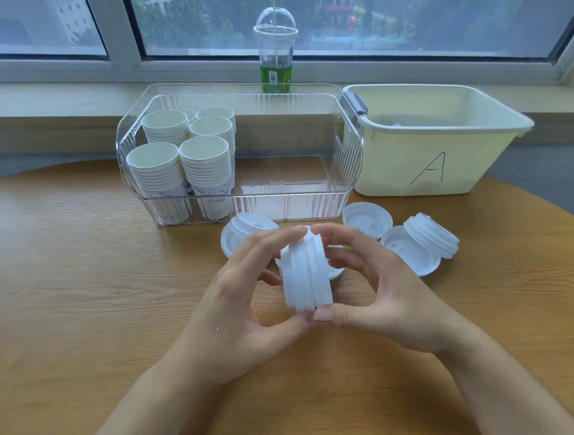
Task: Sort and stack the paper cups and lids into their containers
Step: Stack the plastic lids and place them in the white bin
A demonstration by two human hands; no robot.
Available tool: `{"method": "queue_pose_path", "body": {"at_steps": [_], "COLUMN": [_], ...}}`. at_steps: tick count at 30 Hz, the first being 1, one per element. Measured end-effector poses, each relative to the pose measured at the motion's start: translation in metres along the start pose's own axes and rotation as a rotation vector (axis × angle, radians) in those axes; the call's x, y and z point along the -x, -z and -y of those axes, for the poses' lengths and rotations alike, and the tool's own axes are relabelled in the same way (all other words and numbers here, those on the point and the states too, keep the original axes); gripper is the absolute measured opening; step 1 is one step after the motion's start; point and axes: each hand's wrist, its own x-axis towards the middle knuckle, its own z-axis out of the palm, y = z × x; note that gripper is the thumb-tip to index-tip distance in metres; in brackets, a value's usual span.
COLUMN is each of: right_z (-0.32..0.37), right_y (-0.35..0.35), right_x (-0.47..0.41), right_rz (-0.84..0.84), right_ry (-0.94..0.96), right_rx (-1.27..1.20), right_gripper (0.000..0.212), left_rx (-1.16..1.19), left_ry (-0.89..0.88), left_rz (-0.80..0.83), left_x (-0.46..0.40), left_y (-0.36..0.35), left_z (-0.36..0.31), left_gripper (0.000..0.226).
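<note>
The cups look sorted already: several tall stacks of paper cups (184, 156) stand together in the left end of the clear bin (243, 207), whose right end holds nothing visible. The lids are the unfinished part, by my reading. A few loose lids (368, 219) lie on the wooden table (61, 286) just in front of the two containers, along with a short nested stack tipped on its side (433, 235) at the right and another lid (245, 234) behind the hands. The white tub (429, 171) marked "A" sits to the right of the clear bin (what lies inside it is mostly hidden).

Both hands are on one stack of lids (306, 272), held edge-on above the table, well short of either container. The left hand (238, 310) curls round its left face, thumb under and fingers over the top. The right hand (384, 295) mirrors it on the other face, thumb meeting the left thumb beneath. Neither hand is spread wide; they seem to be squeezing the lids together into a tidy stack.
</note>
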Motion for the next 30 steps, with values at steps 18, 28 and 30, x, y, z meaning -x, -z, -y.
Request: {"method": "queue_pose_path", "body": {"at_steps": [18, 28, 30], "right_z": [0.003, 0.001, -0.001], "right_y": [0.004, -0.011, -0.016], "right_x": [-0.001, -0.001, -0.002], "right_rz": [-0.047, -0.105, -0.125], "right_ry": [0.038, 0.108, 0.096], "right_rx": [0.001, 0.148, 0.197], "right_gripper": [0.086, 0.088, 0.086], "left_rx": [0.011, -0.021, -0.044], "left_ry": [-0.021, -0.032, -0.016], "left_rz": [-0.010, 0.001, -0.015], "left_x": [-0.003, -0.002, -0.002], "left_y": [0.002, 0.001, -0.001], "left_z": [-0.007, -0.006, -0.003], "left_gripper": [0.075, 0.081, 0.079]}}
